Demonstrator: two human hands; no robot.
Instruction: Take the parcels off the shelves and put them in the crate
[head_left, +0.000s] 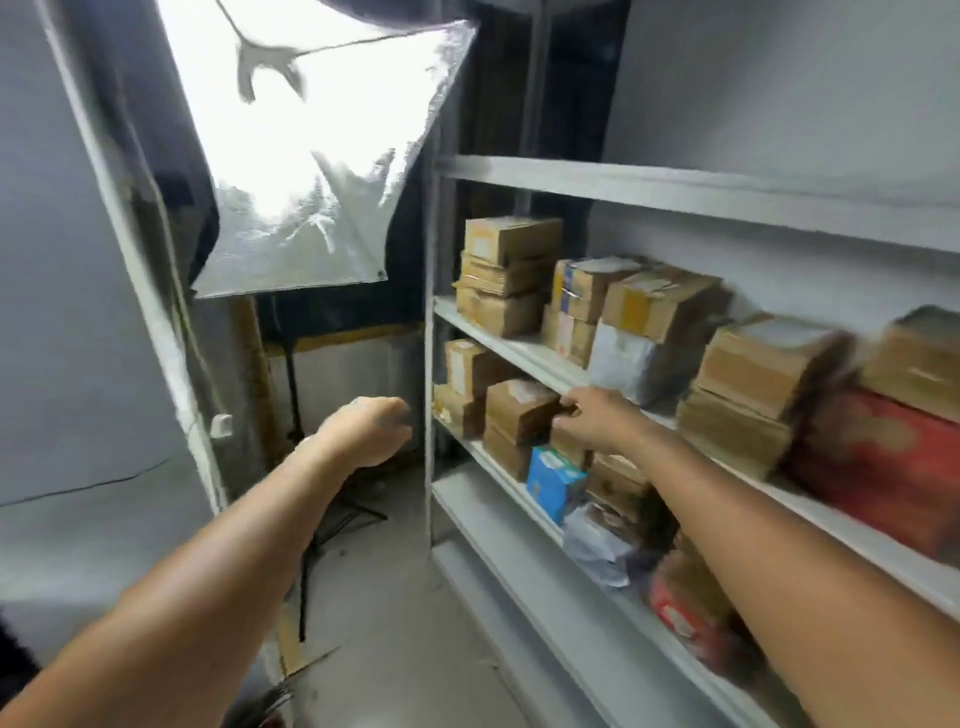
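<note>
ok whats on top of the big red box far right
A brown cardboard parcel lies on top of the red box. The frame edge cuts both off on the right, so anything behind them cannot be seen.

Brown cardboard parcels sit stacked on two white shelves. A blue box stands at the lower shelf's front edge.

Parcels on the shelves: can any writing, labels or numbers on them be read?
No text is readable; the whole picture is motion-blurred.
White label on the cardboard box: too blurred to read.
Print on the blue box: too blurred to read.
Pattern on the red box: too blurred to read.
</note>
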